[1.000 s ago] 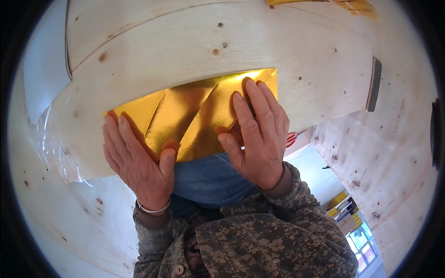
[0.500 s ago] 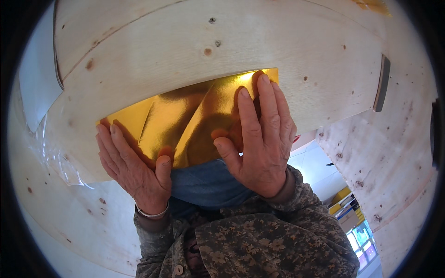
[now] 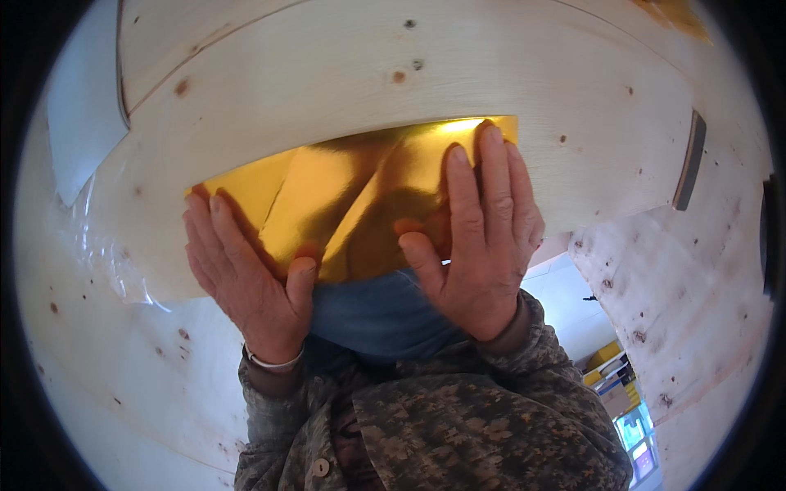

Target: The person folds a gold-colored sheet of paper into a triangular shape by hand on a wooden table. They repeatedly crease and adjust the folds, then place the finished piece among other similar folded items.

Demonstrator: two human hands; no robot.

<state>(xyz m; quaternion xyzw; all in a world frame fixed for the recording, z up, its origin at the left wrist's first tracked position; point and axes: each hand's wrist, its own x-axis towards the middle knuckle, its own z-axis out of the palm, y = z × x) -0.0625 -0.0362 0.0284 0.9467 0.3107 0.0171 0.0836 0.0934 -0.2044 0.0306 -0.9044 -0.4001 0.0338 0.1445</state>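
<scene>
Head view: a sheet of shiny gold paper point(image 3: 344, 204) lies on a pale wooden tabletop point(image 3: 327, 74), near the edge closest to the person. The sheet already carries folds: slanted creases run through its middle, so that it shows as several angled panels rather than one flat square, and its lower part comes to a blunt point between the wrists. The upper right corner lies flat against the wood.

The left hand point(image 3: 246, 274) is spread, its palm and fingers laid along the left flap of the paper, the thumb point(image 3: 299, 282) resting on the lower edge. The right hand point(image 3: 479, 237) is likewise spread and pressed flat, with its long fingers point(image 3: 495, 176) reaching up to the sheet's top right corner and its thumb on the middle panel. Neither hand pinches anything; both bear down on the paper.

As a judgement, the folding is in an early to middle stage: a few creases are made, both flaps are being flattened, and no finished shape shows.

A white sheet point(image 3: 82, 114) lies at the tabletop's far left, clear plastic film point(image 3: 106, 245) beside it.
</scene>
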